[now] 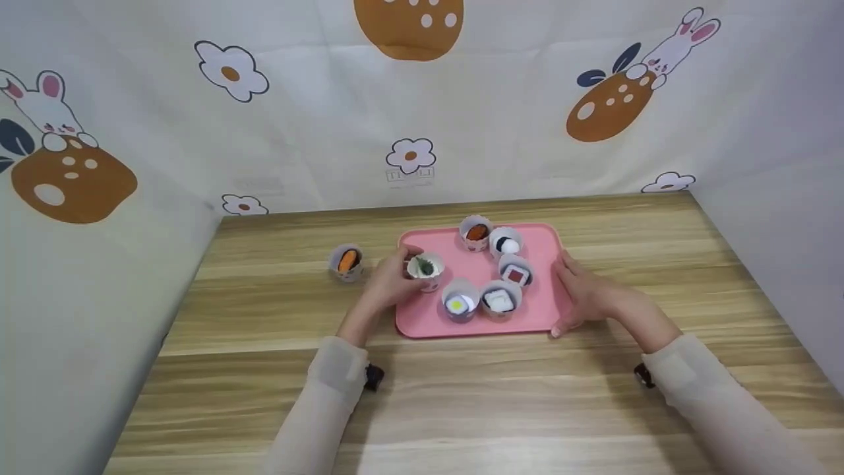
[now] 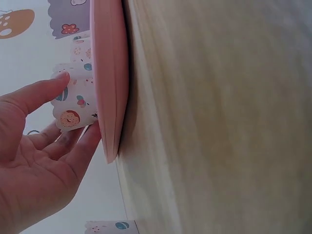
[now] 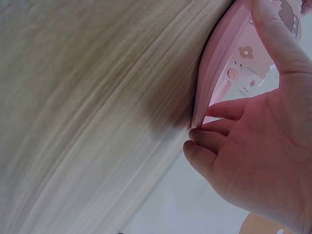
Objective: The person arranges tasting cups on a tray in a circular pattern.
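Observation:
My left hand [image 1: 393,277] holds a patterned paper cup [image 2: 77,105] at the left side of a pink tray [image 1: 481,327]. Its thumb lies on one side of the cup and its fingers on the other. Inside that cup is a toy sushi piece with a green top [image 1: 425,266]. At the tray's right side, my right hand [image 1: 583,293] is spread, its fingers and thumb touching the rim. The tray also carries several similar cups, among them one with a yellow-centred roll [image 1: 456,304], one with a white piece [image 1: 499,301] and one with a red-centred roll [image 1: 516,275].
Left of the tray, another paper cup [image 1: 346,264] with an orange-topped piece stands on the wooden table [image 1: 455,402]. Two more cups, a reddish-brown-topped one [image 1: 476,234] and a white-and-black one [image 1: 506,243], sit toward the tray's back. A printed curtain [image 1: 316,119] hangs behind the table.

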Demonstrator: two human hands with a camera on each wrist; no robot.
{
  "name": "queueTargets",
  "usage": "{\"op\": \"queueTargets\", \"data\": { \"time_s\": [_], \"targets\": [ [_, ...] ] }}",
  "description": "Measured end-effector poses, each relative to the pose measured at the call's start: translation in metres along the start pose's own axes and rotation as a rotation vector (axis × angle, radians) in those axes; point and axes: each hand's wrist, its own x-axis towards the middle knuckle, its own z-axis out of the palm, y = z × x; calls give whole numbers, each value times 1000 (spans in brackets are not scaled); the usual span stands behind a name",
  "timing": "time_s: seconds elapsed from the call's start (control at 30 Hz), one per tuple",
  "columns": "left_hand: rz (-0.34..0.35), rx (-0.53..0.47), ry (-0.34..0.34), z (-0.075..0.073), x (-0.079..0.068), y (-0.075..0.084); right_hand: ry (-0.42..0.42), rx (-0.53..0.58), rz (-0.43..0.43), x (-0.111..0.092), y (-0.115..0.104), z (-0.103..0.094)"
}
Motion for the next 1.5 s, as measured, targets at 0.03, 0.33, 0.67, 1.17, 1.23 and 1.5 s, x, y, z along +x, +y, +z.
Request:
{"op": "queueTargets", "data": {
  "time_s": [0.03,0.33,0.67,1.17,1.23,1.5],
  "targets": [
    [1,0,-5,0,0,1,0,-1,-1,0,0,0],
    [31,-15,-68,2,-5,6,-9,-3,16,0,-1,-1],
    [21,9,-141,5,-6,10,-5,4,15,1,2,1],
    [43,-26,-169,1,-9,10,4,43,-5,-1,0,0],
    [43,-26,-167,0,-9,9,0,48,0,0,-1,0],
    [59,-66,-164,-3,-10,7,1,34,3,0,-1,0]
  ]
}}
